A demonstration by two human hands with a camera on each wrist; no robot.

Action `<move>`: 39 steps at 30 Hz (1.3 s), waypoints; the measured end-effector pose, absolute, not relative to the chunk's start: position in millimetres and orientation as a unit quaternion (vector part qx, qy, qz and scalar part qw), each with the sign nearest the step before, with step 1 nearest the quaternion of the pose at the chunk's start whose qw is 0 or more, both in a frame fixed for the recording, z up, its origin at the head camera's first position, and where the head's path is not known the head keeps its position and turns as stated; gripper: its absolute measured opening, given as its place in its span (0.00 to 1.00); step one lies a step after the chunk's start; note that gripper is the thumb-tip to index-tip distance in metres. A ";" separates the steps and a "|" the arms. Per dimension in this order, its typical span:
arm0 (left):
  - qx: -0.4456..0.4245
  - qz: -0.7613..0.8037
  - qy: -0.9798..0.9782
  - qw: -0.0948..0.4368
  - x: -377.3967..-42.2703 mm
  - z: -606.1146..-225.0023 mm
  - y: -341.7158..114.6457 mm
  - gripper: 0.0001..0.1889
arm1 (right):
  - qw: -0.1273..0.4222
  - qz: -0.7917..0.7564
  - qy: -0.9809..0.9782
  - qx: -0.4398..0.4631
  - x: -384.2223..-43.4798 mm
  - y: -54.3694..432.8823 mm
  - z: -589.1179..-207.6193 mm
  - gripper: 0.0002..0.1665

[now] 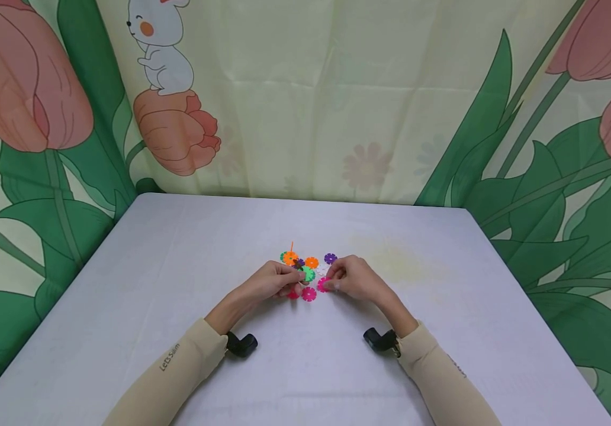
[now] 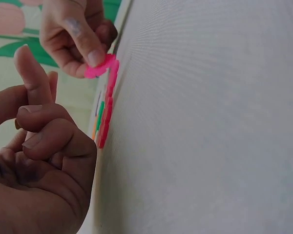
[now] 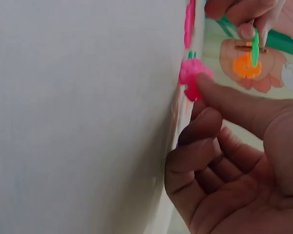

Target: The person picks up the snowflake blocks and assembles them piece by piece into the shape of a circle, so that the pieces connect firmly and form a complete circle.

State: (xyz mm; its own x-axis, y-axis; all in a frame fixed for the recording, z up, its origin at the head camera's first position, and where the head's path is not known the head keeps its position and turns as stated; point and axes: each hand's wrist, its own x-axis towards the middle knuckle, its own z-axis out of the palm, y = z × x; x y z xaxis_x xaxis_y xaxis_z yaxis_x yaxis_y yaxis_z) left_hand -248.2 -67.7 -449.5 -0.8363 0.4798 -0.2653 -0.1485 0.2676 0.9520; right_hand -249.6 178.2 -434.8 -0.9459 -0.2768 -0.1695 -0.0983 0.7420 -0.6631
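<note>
My left hand (image 1: 276, 279) pinches a light green notched disc (image 3: 255, 51). An orange notched disc (image 3: 246, 67) and a brown one (image 3: 243, 48) appear fitted to it. My right hand (image 1: 357, 278) holds a pink notched disc (image 3: 193, 73) between thumb and forefinger, tilted over the tabletop. Close below the two hands, another pink disc (image 1: 309, 294) lies flat, with a red-pink one (image 1: 293, 294) partly hidden by the left fingers. In the left wrist view, the held pink disc (image 2: 98, 69) overlaps the row of discs on the table.
Past the hands lie an orange disc (image 1: 312, 262), a purple disc (image 1: 330, 258) and a whitish disc (image 1: 322, 270). All this sits on a table (image 1: 305, 367) with a white cover. Behind it hangs a curtain (image 1: 305, 118) printed with tulips. A black wrist camera (image 1: 243, 345) is strapped at the left cuff.
</note>
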 end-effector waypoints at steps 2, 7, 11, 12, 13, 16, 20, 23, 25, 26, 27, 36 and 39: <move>0.106 0.592 0.754 0.265 -248.1 -449.4 -67.3 0.17 | 0.139 -0.339 0.924 -0.108 -250.0 181.6 -433.4 0.08; 0.099 0.591 0.756 0.263 -247.8 -449.1 -67.1 0.17 | 0.155 -0.334 0.920 -0.132 -250.3 187.6 -431.1 0.08; 0.097 0.590 0.757 0.263 -247.4 -448.3 -67.2 0.17 | 0.170 -0.340 0.915 -0.139 -250.4 190.6 -430.8 0.07; 0.097 0.590 0.757 0.263 -247.3 -448.1 -67.2 0.17 | 0.173 -0.340 0.914 -0.138 -250.3 191.2 -430.5 0.07; 0.096 0.590 0.757 0.264 -247.3 -448.0 -67.2 0.17 | 0.175 -0.341 0.913 -0.139 -250.3 191.7 -430.1 0.07; 0.092 0.591 0.757 0.264 -247.8 -448.2 -67.3 0.17 | 0.183 -0.340 0.912 -0.138 -250.1 193.0 -429.2 0.07; 0.090 0.592 0.757 0.263 -248.5 -448.7 -67.2 0.16 | 0.192 -0.340 0.911 -0.135 -249.2 193.3 -428.0 0.06; 0.088 0.589 0.759 0.263 -248.6 -448.8 -67.0 0.16 | 0.196 -0.342 0.909 -0.136 -248.7 193.4 -427.3 0.06; 0.087 0.589 0.759 0.263 -248.6 -448.9 -66.9 0.16 | 0.193 -0.343 0.909 -0.140 -248.5 193.2 -426.9 0.05; 0.087 0.590 0.758 0.263 -248.6 -449.0 -67.0 0.16 | 0.190 -0.343 0.909 -0.144 -248.5 193.2 -426.8 0.05; 0.086 0.592 0.757 0.264 -248.6 -449.1 -67.0 0.16 | 0.186 -0.344 0.908 -0.148 -248.4 193.2 -426.6 0.06; 0.091 0.595 0.754 0.264 -248.7 -448.8 -67.3 0.16 | 0.147 -0.376 0.898 -0.175 -248.8 192.0 -425.5 0.11; 0.093 0.596 0.753 0.264 -248.7 -449.0 -67.6 0.16 | 0.140 -0.389 0.892 -0.183 -249.5 191.5 -425.9 0.11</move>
State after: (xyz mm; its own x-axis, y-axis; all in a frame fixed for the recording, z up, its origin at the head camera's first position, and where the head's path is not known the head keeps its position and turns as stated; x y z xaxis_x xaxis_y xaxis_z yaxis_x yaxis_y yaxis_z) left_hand -248.7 -67.6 -449.0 -0.8433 0.4545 -0.2868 -0.1750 0.2723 0.9462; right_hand -249.5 191.5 -425.9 -0.8935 -0.4360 -0.1079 -0.2178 0.6306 -0.7450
